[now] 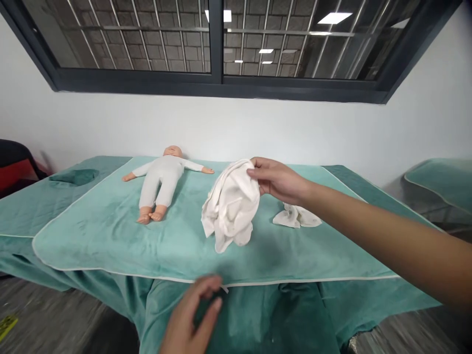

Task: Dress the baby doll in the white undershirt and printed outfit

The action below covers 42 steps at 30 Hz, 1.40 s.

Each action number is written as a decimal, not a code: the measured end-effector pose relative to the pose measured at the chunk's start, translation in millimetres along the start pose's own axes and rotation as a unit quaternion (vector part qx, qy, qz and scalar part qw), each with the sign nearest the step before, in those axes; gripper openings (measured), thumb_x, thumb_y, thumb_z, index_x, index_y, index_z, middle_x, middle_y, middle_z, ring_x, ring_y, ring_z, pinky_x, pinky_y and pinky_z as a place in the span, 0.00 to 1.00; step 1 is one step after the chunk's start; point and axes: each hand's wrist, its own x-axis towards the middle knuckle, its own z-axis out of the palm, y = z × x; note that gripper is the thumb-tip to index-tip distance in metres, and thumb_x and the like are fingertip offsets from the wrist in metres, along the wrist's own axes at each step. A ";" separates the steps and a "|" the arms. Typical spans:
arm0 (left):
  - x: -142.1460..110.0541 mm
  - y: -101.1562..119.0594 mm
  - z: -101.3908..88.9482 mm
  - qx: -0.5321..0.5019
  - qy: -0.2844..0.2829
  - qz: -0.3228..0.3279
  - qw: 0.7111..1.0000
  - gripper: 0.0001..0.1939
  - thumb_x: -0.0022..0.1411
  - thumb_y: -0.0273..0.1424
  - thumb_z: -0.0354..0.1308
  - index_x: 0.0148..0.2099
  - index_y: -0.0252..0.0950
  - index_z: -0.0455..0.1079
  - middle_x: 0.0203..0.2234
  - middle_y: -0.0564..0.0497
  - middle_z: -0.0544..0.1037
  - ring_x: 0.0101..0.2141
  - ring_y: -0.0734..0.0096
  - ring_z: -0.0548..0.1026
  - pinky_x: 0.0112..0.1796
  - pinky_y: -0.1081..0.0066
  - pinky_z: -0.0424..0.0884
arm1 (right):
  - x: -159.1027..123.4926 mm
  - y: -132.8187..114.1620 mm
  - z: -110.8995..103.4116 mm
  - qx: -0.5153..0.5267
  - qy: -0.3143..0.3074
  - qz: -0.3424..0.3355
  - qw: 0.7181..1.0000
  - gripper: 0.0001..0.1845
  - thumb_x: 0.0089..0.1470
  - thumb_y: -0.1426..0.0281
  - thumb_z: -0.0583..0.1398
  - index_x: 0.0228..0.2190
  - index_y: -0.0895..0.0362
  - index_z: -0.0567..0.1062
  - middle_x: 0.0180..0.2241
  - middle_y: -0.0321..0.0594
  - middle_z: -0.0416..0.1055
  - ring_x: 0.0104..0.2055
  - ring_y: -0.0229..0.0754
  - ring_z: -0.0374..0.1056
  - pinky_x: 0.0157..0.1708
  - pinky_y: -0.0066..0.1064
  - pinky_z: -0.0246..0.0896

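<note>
A crumpled white cloth garment (233,204) hangs above the green bed cover, pinched at its upper right by my right hand (275,178). Its exact kind is hard to tell from the folds. My left hand (195,312), slightly blurred, is low in front of the bed's near edge, its thumb and fingers apart with nothing between them. To the left, a baby doll (162,179) in a pale grey-white suit lies on its back with arms spread. Behind my right wrist, a smaller white cloth (295,216) with faint marks lies bunched on the cover, partly hidden.
The light green mat (110,246) with white piping lies over a darker green bed cover (243,319) that drapes at the front. A dark fold or hole (73,177) shows at left, near a red and black object (16,169). A barred window (217,83) is above.
</note>
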 end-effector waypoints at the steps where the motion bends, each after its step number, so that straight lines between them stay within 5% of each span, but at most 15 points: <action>1: 14.7 3.5 -3.8 -0.015 0.082 -0.013 0.996 0.19 0.67 0.41 0.50 0.59 0.52 0.67 0.55 0.48 0.72 0.52 0.56 0.73 0.51 0.53 0.73 | -3.5 0.0 7.4 -0.021 -0.017 0.006 1.000 0.10 0.53 0.63 0.66 0.33 0.56 0.72 0.31 0.34 0.69 0.31 0.35 0.65 0.29 0.26 0.63; 3: 45.3 16.7 -10.5 -0.036 0.204 0.011 0.978 0.25 0.64 0.41 0.56 0.63 0.49 0.62 0.61 0.47 0.66 0.57 0.56 0.69 0.55 0.55 0.70 | -10.4 -0.6 19.7 -0.066 -0.052 0.004 0.996 0.11 0.54 0.62 0.66 0.34 0.55 0.72 0.31 0.33 0.69 0.31 0.35 0.65 0.29 0.25 0.61; 5: 73.6 34.5 -15.9 -0.032 0.232 0.064 0.970 0.30 0.61 0.42 0.60 0.64 0.48 0.59 0.63 0.47 0.63 0.60 0.56 0.65 0.58 0.57 0.66 | -16.3 -1.9 29.1 -0.105 -0.091 -0.010 0.990 0.11 0.55 0.61 0.65 0.35 0.55 0.73 0.33 0.35 0.71 0.33 0.36 0.66 0.31 0.26 0.61; 9: 114.1 62.1 -25.7 -0.056 0.108 0.053 0.991 0.21 0.61 0.41 0.58 0.55 0.41 0.69 0.49 0.49 0.76 0.49 0.59 0.74 0.49 0.64 0.71 | -22.6 -1.7 35.5 -0.162 -0.160 -0.038 0.973 0.11 0.57 0.61 0.62 0.38 0.54 0.75 0.37 0.38 0.73 0.37 0.39 0.68 0.34 0.29 0.63; 12: 131.1 65.2 -33.8 -0.034 0.091 0.019 0.995 0.11 0.59 0.38 0.58 0.40 0.38 0.73 0.33 0.53 0.78 0.37 0.64 0.75 0.39 0.69 0.71 | -20.6 11.1 24.7 -0.277 -0.103 -0.067 0.953 0.08 0.59 0.65 0.58 0.37 0.53 0.76 0.39 0.38 0.75 0.39 0.40 0.69 0.38 0.32 0.64; 15: 140.7 61.2 -41.7 0.004 0.150 0.008 0.989 0.08 0.58 0.37 0.58 0.36 0.38 0.71 0.30 0.55 0.77 0.35 0.65 0.73 0.36 0.71 0.68 | -14.5 47.6 -0.1 -0.381 -0.027 -0.064 0.922 0.11 0.61 0.63 0.55 0.41 0.51 0.75 0.45 0.39 0.75 0.42 0.42 0.70 0.43 0.36 0.65; 18: 145.1 60.7 -47.1 0.019 0.181 -0.007 0.983 0.11 0.58 0.41 0.58 0.35 0.38 0.70 0.30 0.55 0.77 0.34 0.65 0.73 0.36 0.70 0.67 | -11.7 106.9 -34.9 -0.436 -0.011 -0.021 0.900 0.23 0.61 0.56 0.55 0.54 0.51 0.69 0.57 0.45 0.68 0.56 0.50 0.67 0.52 0.44 0.64; 23: 147.2 65.0 -49.2 0.013 0.189 -0.006 0.982 0.11 0.59 0.41 0.57 0.35 0.38 0.69 0.30 0.54 0.76 0.35 0.64 0.72 0.37 0.69 0.68 | -32.7 193.3 -104.0 -0.647 0.037 0.060 0.759 0.27 0.64 0.59 0.50 0.61 0.54 0.64 0.66 0.52 0.57 0.68 0.60 0.51 0.62 0.58 0.49; 29: 149.7 71.2 -48.1 -0.011 0.206 -0.010 0.979 0.10 0.57 0.38 0.56 0.38 0.38 0.70 0.30 0.54 0.76 0.34 0.65 0.72 0.38 0.68 0.68 | -82.8 194.5 -185.5 -0.704 0.077 0.147 0.690 0.26 0.65 0.68 0.46 0.62 0.54 0.63 0.66 0.49 0.58 0.67 0.52 0.54 0.64 0.47 0.50; 32: 149.3 79.5 -45.8 -0.030 0.205 -0.009 0.978 0.08 0.57 0.36 0.56 0.38 0.38 0.69 0.29 0.54 0.75 0.33 0.66 0.71 0.37 0.69 0.68 | -96.5 177.0 -199.6 -0.703 0.093 0.199 0.676 0.26 0.64 0.64 0.49 0.59 0.59 0.66 0.60 0.57 0.65 0.61 0.58 0.62 0.58 0.52 0.56; 35: 149.2 88.0 -40.7 -0.058 0.191 -0.002 0.980 0.06 0.56 0.34 0.56 0.36 0.38 0.67 0.28 0.56 0.72 0.32 0.69 0.70 0.35 0.71 0.67 | -93.7 161.3 -173.9 -0.653 0.101 0.196 0.725 0.29 0.61 0.59 0.54 0.59 0.60 0.65 0.59 0.58 0.66 0.60 0.60 0.63 0.58 0.51 0.57; 39: 151.3 95.1 -31.7 -0.090 0.153 0.025 0.984 0.06 0.55 0.33 0.58 0.35 0.38 0.65 0.27 0.57 0.70 0.31 0.72 0.68 0.31 0.74 0.65 | -70.5 132.9 -87.3 -0.356 0.038 0.118 0.926 0.33 0.58 0.55 0.59 0.61 0.52 0.63 0.62 0.47 0.64 0.61 0.50 0.62 0.57 0.40 0.60; 42: 152.3 98.7 -30.0 -0.092 0.134 0.047 0.986 0.07 0.55 0.32 0.57 0.36 0.39 0.64 0.27 0.57 0.69 0.29 0.73 0.68 0.29 0.75 0.65 | -51.0 104.0 -21.5 -0.159 -0.070 0.014 0.985 0.29 0.57 0.56 0.61 0.57 0.51 0.66 0.57 0.43 0.69 0.57 0.46 0.66 0.53 0.37 0.63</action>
